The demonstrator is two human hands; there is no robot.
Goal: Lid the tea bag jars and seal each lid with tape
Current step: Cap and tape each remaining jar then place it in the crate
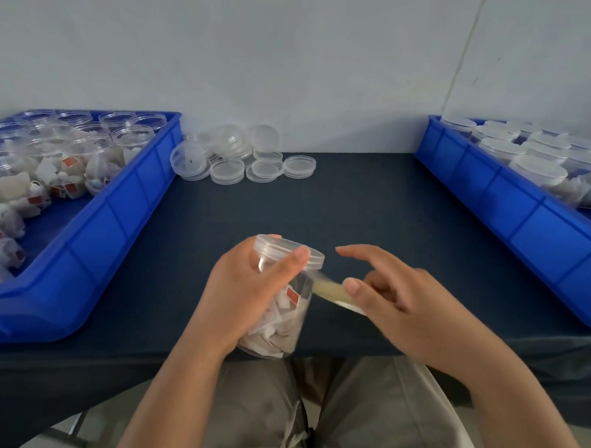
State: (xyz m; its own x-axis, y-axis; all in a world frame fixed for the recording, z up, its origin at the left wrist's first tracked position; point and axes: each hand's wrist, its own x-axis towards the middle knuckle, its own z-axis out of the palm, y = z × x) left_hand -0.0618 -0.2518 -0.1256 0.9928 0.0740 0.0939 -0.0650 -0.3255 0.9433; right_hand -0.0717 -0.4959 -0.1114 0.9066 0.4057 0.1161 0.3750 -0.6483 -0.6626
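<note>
Left thumb (pixel 301 255) lies across the rim of the lid (pixel 286 246). The other fingers of the left hand (pixel 247 289) curl round the jar (pixel 282 328) and grip it. The jar is tilted, lid pointing away, and held in the air over the near edge of the desk (pixel 356 199), at its middle. It is full of tea bags.

Right thumb (pixel 352 286) pins a yellowish strip of tape (pixel 328 289) against the curled lower fingers. The index finger (pixel 357 253) is stretched out straight towards the lid, touching nothing. The strip runs taut from the right hand (pixel 409 303) to the jar wall just under the lid.

Step, as I judge it: lid on, sealing begun, one end of the tape stuck down. The next move likely calls for turning the jar or carrying the strip round the lid seam, keeping it taut and flat, then breaking it off.

Further out: loose lids (pixel 242 160) at the far edge, beside the left tray (pixel 118 216), which holds open jars (pixel 88 137) and loose tea bags (pixel 45 179). The right tray (pixel 524 220) holds lidded jars (pixel 533 166).

Hard to tell:
- The tape roll is hidden under the right hand; only a pale sliver shows.
- Where the strip meets the jar is blurred.
- Both trays are cut off at the frame edges.
- Tape on the right-tray jars cannot be made out.
</note>
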